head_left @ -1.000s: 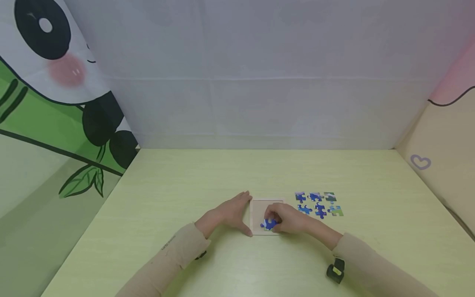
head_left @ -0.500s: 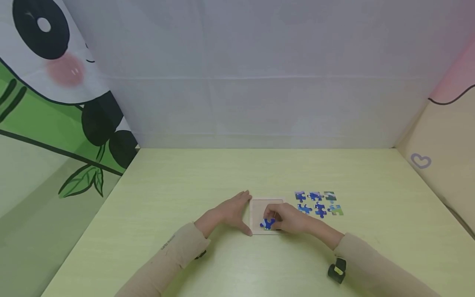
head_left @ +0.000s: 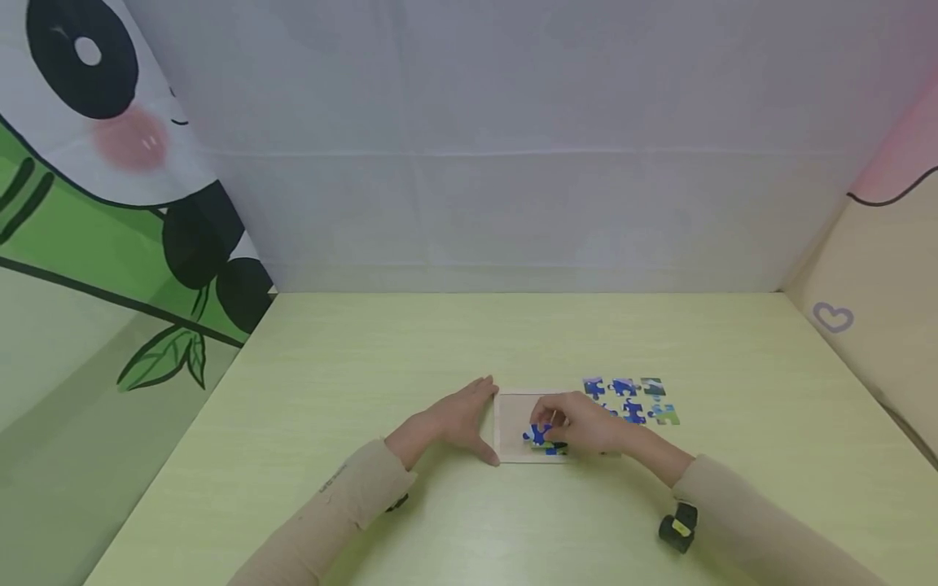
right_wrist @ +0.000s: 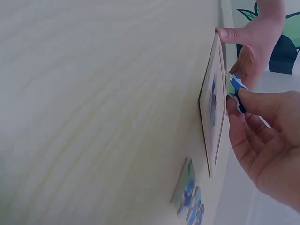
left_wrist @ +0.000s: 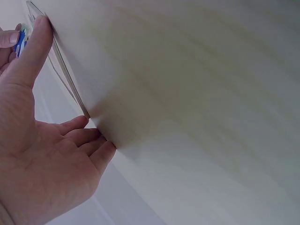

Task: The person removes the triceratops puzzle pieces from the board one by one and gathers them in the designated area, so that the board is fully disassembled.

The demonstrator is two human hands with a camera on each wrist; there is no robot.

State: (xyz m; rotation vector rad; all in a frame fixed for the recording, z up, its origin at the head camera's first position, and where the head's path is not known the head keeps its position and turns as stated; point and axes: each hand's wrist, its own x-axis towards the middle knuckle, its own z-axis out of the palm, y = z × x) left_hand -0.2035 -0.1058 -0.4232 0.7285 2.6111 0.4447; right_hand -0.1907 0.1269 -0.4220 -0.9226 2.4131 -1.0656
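Note:
In the head view my right hand (head_left: 586, 422) pinches a blue, white and green jigsaw piece (head_left: 537, 437) between thumb and fingers, over a shallow square puzzle tray (head_left: 513, 407). The right wrist view shows the held piece (right_wrist: 236, 86) tilted, close above the tray's face. Another jigsaw piece (head_left: 558, 450) lies inside the tray near its near right corner, partly covered by my right hand. My left hand (head_left: 460, 417) rests at the tray's left side, thumb at the near corner and fingers extended by the far corner. The tray's right side is mostly hidden.
Several loose jigsaw pieces (head_left: 632, 409) lie in two rows to the right of the tray, some partly behind my right hand. The pale wooden table (head_left: 352, 350) meets a plain grey back wall (head_left: 513, 212). Printed side panels stand left and right.
My right hand has shifted slightly right and away with the jigsaw piece, which now tilts differently. The piece lying at the tray's near right now shows more. My left hand keeps its place.

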